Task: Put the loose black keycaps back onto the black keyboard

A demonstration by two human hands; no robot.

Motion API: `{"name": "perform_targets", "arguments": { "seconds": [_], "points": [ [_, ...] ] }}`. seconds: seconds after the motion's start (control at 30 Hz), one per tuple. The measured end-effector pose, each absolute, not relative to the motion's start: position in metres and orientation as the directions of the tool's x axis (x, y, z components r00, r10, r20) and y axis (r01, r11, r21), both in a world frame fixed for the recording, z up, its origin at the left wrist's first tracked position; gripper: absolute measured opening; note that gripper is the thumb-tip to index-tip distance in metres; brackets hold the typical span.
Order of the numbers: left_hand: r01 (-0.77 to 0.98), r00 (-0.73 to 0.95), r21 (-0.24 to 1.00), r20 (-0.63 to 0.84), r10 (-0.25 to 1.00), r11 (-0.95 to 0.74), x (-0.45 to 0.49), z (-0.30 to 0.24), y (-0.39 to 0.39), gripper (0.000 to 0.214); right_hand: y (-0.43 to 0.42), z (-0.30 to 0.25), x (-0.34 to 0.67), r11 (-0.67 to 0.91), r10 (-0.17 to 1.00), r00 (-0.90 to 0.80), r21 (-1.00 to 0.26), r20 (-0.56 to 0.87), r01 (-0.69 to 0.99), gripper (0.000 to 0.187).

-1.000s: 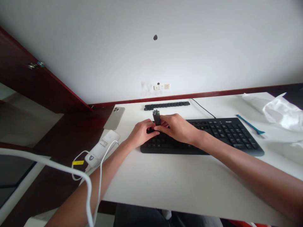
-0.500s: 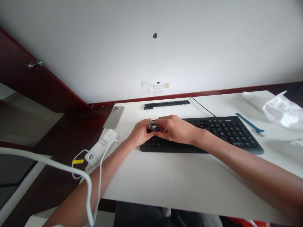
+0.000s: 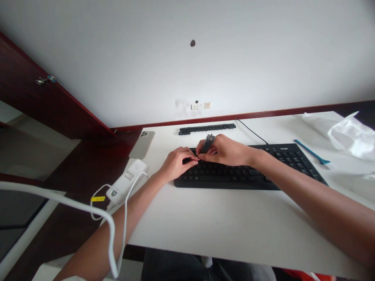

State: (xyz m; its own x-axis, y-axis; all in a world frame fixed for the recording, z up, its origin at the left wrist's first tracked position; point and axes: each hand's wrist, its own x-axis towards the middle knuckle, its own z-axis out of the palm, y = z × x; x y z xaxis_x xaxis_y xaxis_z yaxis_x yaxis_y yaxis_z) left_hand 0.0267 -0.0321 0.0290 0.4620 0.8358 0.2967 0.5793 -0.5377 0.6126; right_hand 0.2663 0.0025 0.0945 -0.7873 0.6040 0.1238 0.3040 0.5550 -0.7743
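A black keyboard (image 3: 216, 180) lies flat on the white table. Over its upper left part my left hand (image 3: 178, 163) is curled, thumb and fingertips pinched together; whatever is between them is too small to make out. Right beside those fingertips, my right hand (image 3: 224, 150) grips a short dark tool (image 3: 208, 143) with a shiny upper end, held tilted over the keys. Its lower end is hidden by the fingers. Behind the keyboard runs a row of loose black keycaps (image 3: 208, 128).
A blue brush (image 3: 312, 151) lies right of the keyboard, near white plastic bags (image 3: 348, 130). At the left edge are a phone (image 3: 142, 144) and a white power bank-like block (image 3: 129, 181) with a cable. A thick white cable (image 3: 88, 208) loops over my left forearm.
My right hand has shifted slightly right and up, and the dark tool has swung more upright. The two hands have drawn apart, leaving only their fingertips close together.
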Motion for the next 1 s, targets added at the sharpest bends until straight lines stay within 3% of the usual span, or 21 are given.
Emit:
{"name": "perform_targets", "arguments": {
  "seconds": [0.47,0.7,1.0],
  "points": [
    [0.574,0.438,0.638,0.291,0.850,-0.514,0.028,0.031,-0.035,0.006,0.013,0.091,0.274,0.487,0.602,-0.791,-0.833,0.103,0.262,0.027],
    [0.655,0.304,0.628,0.289,0.907,-0.420,0.040,0.030,-0.045,0.007,0.019,0.084,0.282,0.429,0.629,-0.773,-0.865,0.078,0.262,0.030],
    [0.619,0.331,0.663,0.264,0.906,-0.420,0.034,0.031,-0.040,0.012,0.012,0.084,0.273,0.547,0.673,-0.711,-0.784,0.203,0.294,0.023]
  ]
}}
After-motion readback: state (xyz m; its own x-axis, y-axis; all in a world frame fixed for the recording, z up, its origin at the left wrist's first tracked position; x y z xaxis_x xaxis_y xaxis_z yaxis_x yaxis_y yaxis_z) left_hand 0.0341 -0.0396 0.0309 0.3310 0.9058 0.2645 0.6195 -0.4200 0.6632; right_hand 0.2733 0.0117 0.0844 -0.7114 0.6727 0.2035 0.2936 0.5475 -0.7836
